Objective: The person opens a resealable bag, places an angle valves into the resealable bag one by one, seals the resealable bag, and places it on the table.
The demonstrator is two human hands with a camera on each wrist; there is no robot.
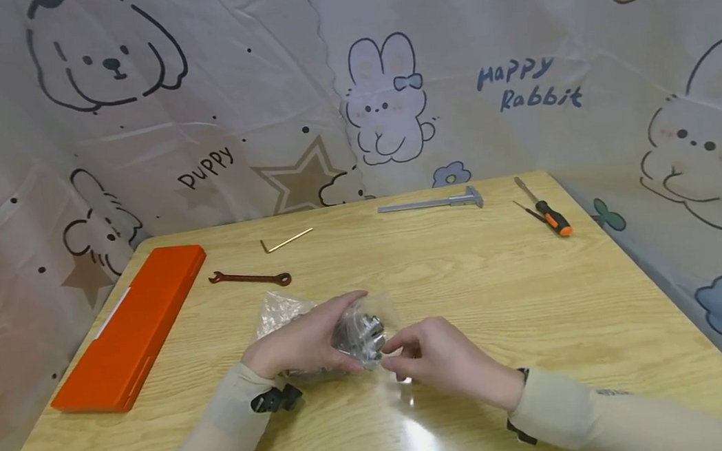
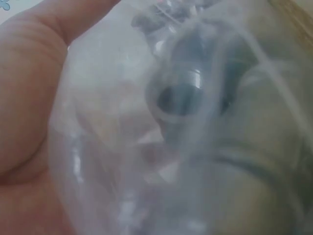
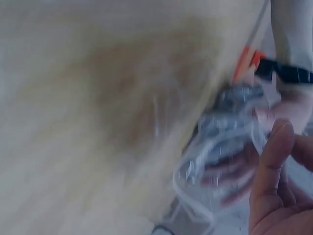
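A clear plastic bag [image 1: 277, 312] of shiny metal parts [image 1: 371, 339] lies on the table in front of the person. The left hand [image 1: 306, 336] grips the bag from above, its thumb and fingers spread around the bulging side. The left wrist view shows a round hollow metal part [image 2: 178, 98] through the blurred plastic. The right hand [image 1: 440, 358] is at the bag's right end, thumb and forefinger pinching at its edge. The right wrist view shows the bag's pale rim [image 3: 193, 198] standing apart in a loop, with left-hand fingers behind it.
An orange case [image 1: 138, 329] lies along the left side. Beyond the bag are a reddish combination wrench [image 1: 249, 279] and a gold hex key [image 1: 290, 240]. A caliper [image 1: 428, 203] lies at the back edge, a screwdriver [image 1: 549, 215] with a smaller dark tool at the back right. Printed cloth hangs behind.
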